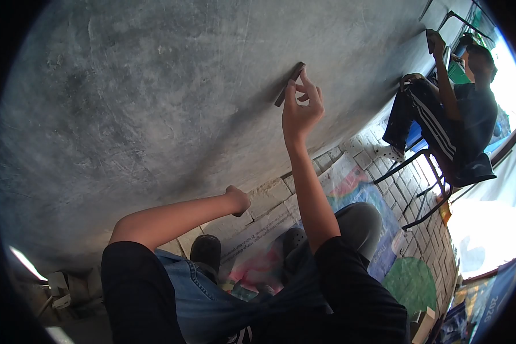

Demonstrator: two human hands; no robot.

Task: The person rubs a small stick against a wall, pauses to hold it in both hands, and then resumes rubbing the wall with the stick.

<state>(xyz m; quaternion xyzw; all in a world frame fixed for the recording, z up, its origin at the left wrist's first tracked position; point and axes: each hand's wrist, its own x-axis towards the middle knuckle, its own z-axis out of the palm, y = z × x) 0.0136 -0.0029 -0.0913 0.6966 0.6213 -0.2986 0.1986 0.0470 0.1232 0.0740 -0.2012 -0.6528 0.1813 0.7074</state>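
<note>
A grey, mottled wall (pixel 155 97) fills the upper left of the head view. High up on it, my right hand (pixel 304 109) is closed on a thin, dark flat block (pixel 282 96), seen edge-on against the surface. Thumb and fingers pinch the block from its near side, and it casts a long shadow down the wall. My left hand (pixel 239 200) is lower, close to the foot of the wall, curled into a fist. Its fingers face away, so whether anything is in them is hidden.
At right, another person (pixel 470 114) sits on a black metal-legged chair (pixel 424 157), one hand holding a dark block at the wall. Printed sheets (pixel 350 183) cover part of the brick paving (pixel 424 241) around my feet. Wooden pieces (pixel 423 325) lie at lower right.
</note>
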